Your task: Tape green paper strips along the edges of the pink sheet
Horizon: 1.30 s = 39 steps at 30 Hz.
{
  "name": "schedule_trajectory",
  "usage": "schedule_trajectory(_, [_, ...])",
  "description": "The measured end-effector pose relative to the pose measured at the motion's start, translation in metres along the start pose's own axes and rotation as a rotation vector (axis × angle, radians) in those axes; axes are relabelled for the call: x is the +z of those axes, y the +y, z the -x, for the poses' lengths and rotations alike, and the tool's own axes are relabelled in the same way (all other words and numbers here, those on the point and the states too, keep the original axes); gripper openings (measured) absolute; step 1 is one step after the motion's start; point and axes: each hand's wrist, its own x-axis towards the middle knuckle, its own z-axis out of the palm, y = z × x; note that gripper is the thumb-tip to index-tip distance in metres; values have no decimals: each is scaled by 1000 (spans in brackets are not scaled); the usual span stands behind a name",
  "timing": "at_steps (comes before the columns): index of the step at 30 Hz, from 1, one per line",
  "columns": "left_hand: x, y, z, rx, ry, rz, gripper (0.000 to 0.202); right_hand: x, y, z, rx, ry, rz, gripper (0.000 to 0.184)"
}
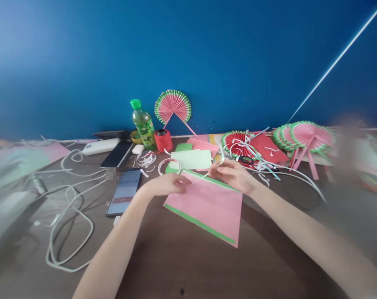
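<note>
A sheet of pink paper (211,207) with green strips along two edges lies at a slant on the dark table. My left hand (169,184) rests over its upper left part, fingers closed on the end of a thin white tape strip (202,178). That strip stretches across the sheet toward my right hand (233,175). Between its thumb and fingers, my right hand pinches a narrow white tape roll (222,154), seen nearly edge-on above the sheet's far edge. The left fingertips are partly hidden.
Pale green paper (191,159) lies behind the sheet, near a red thread spool (163,140) and a green-capped bottle (143,124). Folded paper fans (311,135) stand right; one fan (173,107) leans on the blue wall. A phone (125,193) and white cables (72,199) lie left.
</note>
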Motion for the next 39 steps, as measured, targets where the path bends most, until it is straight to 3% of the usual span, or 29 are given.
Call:
schedule_trajectory(2, [14,3,-1,69,-48,-141,45,-8,-7,6,-50,25,44,10])
schedule_trajectory(5, [40,6,-5,74,56,-276,66,-18,-19,16,-97,31,139,11])
schedule_trajectory(10, [65,-1,-12,69,200,-369,67,-23,-37,29,-63,-63,270,25])
schedule_trajectory(14, [56,-8,-15,123,291,-109,35,-9,-48,34,-43,-145,485,26])
schedule_trajectory(16, [44,-5,-12,75,286,163,40,2,-50,35,-33,-198,555,23])
schedule_trajectory(18, [30,3,-6,85,308,283,44,13,-49,36,-3,-261,593,20])
schedule_trajectory(22, [17,24,8,151,8,221,33,25,-39,34,-5,-284,622,19])
schedule_trajectory(24, [18,29,12,145,-65,170,26,26,-33,33,5,-287,616,20])
schedule_trajectory(28, [23,27,16,117,-109,147,16,23,-23,34,23,-335,603,27])
schedule_trajectory(33, [19,20,20,94,-71,36,16,13,-10,36,186,-336,536,56])
schedule_trajectory(39, [14,3,21,69,-122,-33,20,-1,-12,37,379,-328,633,26])
